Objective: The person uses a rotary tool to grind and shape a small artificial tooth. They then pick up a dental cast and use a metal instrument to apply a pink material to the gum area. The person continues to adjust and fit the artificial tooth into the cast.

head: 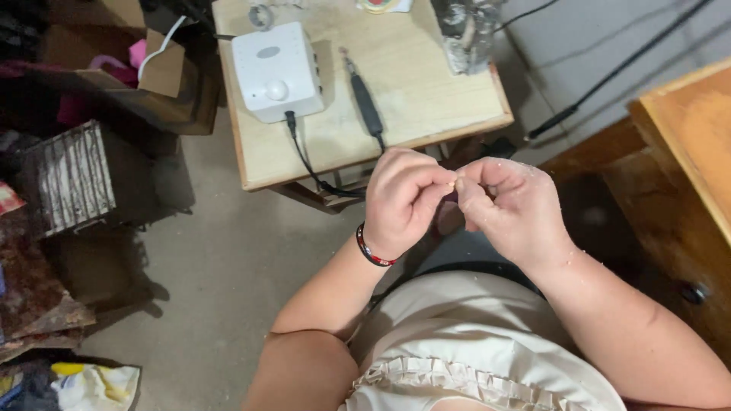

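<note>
Two hands meet at centre: the left hand (402, 199) and right hand (512, 205) both pinch one tiny bit (454, 183), perhaps a bead. At 11 o'clock, the worktop (426, 91) carries one white box (276, 70) and one black handpiece (365, 103).

The bit (454, 183) pinched between my fingertips (466, 185), mid-frame, is too small to tell; the right-side cabinet (685, 152) is cut off.

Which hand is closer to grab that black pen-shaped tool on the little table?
Probably the left hand. It sits almost straight below the black pen-shaped tool on the small wooden table. The right hand is farther to the side. Both hands are pinching a tiny piece together.
</note>
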